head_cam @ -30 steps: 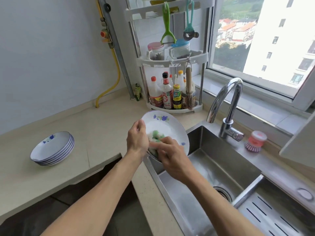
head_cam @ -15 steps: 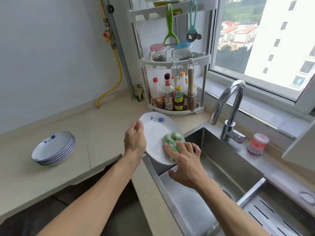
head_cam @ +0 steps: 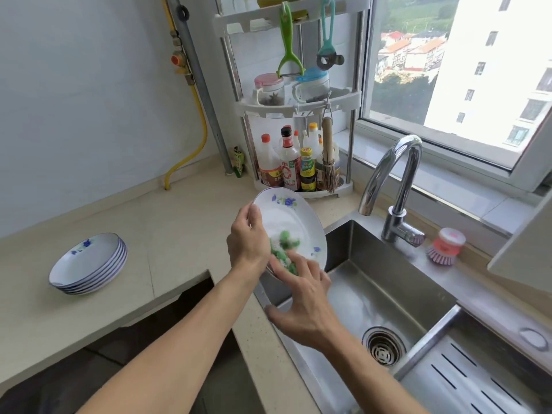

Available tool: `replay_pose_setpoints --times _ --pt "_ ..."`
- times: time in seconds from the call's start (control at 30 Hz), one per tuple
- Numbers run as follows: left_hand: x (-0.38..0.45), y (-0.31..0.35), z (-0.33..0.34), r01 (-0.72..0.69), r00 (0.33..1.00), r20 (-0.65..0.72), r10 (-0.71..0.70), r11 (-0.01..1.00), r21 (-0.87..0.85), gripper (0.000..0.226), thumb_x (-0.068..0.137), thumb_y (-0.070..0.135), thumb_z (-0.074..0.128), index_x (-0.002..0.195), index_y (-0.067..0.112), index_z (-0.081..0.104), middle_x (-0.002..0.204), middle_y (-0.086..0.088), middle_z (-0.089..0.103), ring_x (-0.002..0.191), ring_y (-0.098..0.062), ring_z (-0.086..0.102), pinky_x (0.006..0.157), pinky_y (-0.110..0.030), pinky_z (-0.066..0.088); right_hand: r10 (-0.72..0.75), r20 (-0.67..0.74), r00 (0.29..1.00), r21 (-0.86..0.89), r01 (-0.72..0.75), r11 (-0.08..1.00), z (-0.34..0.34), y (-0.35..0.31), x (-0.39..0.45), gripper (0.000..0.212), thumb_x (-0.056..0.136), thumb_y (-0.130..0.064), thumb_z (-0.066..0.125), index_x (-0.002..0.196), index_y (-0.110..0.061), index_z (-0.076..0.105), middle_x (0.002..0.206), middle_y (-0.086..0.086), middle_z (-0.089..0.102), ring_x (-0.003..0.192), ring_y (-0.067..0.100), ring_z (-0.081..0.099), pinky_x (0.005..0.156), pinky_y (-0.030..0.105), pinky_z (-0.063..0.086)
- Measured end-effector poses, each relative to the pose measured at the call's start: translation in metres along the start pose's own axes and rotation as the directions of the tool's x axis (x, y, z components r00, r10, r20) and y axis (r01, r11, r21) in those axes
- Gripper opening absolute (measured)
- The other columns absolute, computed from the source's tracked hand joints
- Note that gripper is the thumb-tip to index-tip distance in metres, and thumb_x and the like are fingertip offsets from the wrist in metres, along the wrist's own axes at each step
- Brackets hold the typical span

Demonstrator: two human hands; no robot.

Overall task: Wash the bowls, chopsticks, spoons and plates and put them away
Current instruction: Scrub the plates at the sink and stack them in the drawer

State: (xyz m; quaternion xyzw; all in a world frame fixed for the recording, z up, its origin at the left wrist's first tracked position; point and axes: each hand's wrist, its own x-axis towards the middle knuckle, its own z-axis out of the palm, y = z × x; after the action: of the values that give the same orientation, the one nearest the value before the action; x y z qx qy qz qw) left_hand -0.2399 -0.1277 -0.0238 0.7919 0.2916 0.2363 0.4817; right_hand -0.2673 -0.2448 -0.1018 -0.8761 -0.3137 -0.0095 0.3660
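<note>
Scrubbing under way over the sink [head_cam: 388, 264]. Plate [head_cam: 294, 222] is tilted on edge above the sink's near-left corner; glazed ceramic by the look of it: stiff, breakable, likely slick if soapy. Best hold is the rim, thumb on the face, fingers behind. Left hand [head_cam: 248, 240] grips the plate's left rim that way, fingers curled round the edge. Right hand [head_cam: 301, 297] sits at the plate's lower face, fingers spread and fairly straight, pressing a green sponge [head_cam: 283, 249] against it; blur hides exact finger contact. Stack of plates [head_cam: 89, 262] rests on the counter [head_cam: 167, 234], well apart to the left.
</note>
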Motion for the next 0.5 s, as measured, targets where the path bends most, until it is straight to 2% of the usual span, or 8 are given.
replay_pose_setpoints --times 0.07,0.13,0.2,0.23,0.27,0.37,0.43,0.5 --pt "0.004 -0.002 -0.005 0.024 0.996 0.089 -0.024 1.0 0.002 0.046 0.107 0.04 0.034 0.122 0.003 0.058 0.128 -0.024 0.059 0.121 -0.04 0.053 0.1 -0.051 0.046 -0.062 0.012 0.998 -0.078 0.062 0.995 -0.003 0.015 -0.004 0.081 0.071 -0.037 0.063 0.146 -0.048 0.034 0.152 -0.003 0.035 0.136 0.02 0.026 0.115 0.044 0.008" --pt "0.011 -0.003 -0.015 0.071 0.975 0.214 -0.059 0.996 -0.052 0.043 0.107 0.041 0.035 0.121 0.012 0.064 0.125 -0.018 0.065 0.119 -0.036 0.059 0.1 -0.05 0.049 -0.053 -0.018 0.998 -0.175 0.049 0.983 -0.01 0.039 -0.001 0.083 0.07 -0.033 0.072 0.145 -0.045 0.039 0.149 0.0 0.043 0.131 0.023 0.035 0.114 0.052 0.012" --pt "0.019 -0.001 -0.025 0.173 0.927 0.348 -0.141 0.983 -0.063 0.035 0.107 0.044 0.035 0.112 0.026 0.065 0.108 -0.012 0.073 0.097 -0.033 0.071 0.076 -0.046 0.059 -0.057 -0.038 0.998 -0.272 0.045 0.961 -0.017 0.056 0.002 0.086 0.063 -0.028 0.082 0.142 -0.039 0.048 0.139 0.001 0.053 0.122 0.028 0.046 0.11 0.055 0.022" --pt "0.022 0.001 -0.029 0.228 0.899 0.394 -0.191 0.972 -0.05 0.034 0.107 0.045 0.035 0.112 0.028 0.065 0.103 -0.011 0.075 0.088 -0.032 0.073 0.066 -0.042 0.059 -0.105 -0.055 0.993 -0.322 0.082 0.943 -0.018 0.06 0.004 0.085 0.061 -0.023 0.085 0.139 -0.035 0.053 0.132 0.002 0.057 0.117 0.029 0.048 0.108 0.053 0.026" --pt "0.025 0.001 -0.033 0.282 0.873 0.427 -0.238 0.959 -0.042 0.034 0.107 0.044 0.037 0.115 0.027 0.065 0.102 -0.011 0.076 0.086 -0.033 0.074 0.064 -0.041 0.059 -0.174 -0.085 0.981 -0.363 0.132 0.922 -0.017 0.062 0.003 0.081 0.062 -0.017 0.085 0.137 -0.031 0.057 0.125 0.003 0.06 0.112 0.028 0.049 0.105 0.049 0.029" --pt "0.029 0.001 -0.041 0.364 0.845 0.454 -0.284 0.926 -0.097 0.026 0.102 0.03 0.049 0.121 0.023 0.066 0.109 -0.013 0.074 0.095 -0.035 0.071 0.067 -0.039 0.058 -0.31 -0.182 0.933 -0.407 0.216 0.888 -0.015 0.057 0.007 0.062 0.07 -0.008 0.08 0.126 -0.027 0.065 0.107 0.003 0.06 0.096 0.024 0.048 0.088 0.039 0.039" --pt "0.023 -0.002 -0.044 0.364 0.854 0.458 -0.248 0.913 -0.184 0.035 0.092 0.017 0.057 0.126 0.022 0.061 0.112 -0.013 0.069 0.09 -0.028 0.068 0.061 -0.031 0.056 -0.328 -0.237 0.915 -0.408 0.212 0.888 -0.015 0.047 0.012 0.042 0.074 -0.013 0.076 0.112 -0.03 0.069 0.098 0.001 0.058 0.088 0.022 0.047 0.079 0.037 0.037" --pt "0.006 -0.008 -0.038 0.353 0.877 0.434 -0.206 0.889 -0.292 0.047 0.089 0.01 0.062 0.132 0.023 0.052 0.114 -0.009 0.068 0.094 -0.025 0.069 0.064 -0.031 0.057 -0.315 -0.285 0.905 -0.41 0.182 0.894 -0.012 0.032 0.017 0.023 0.08 -0.02 0.066 0.099 -0.03 0.071 0.092 0.001 0.058 0.084 0.024 0.052 0.075 0.037 0.034"
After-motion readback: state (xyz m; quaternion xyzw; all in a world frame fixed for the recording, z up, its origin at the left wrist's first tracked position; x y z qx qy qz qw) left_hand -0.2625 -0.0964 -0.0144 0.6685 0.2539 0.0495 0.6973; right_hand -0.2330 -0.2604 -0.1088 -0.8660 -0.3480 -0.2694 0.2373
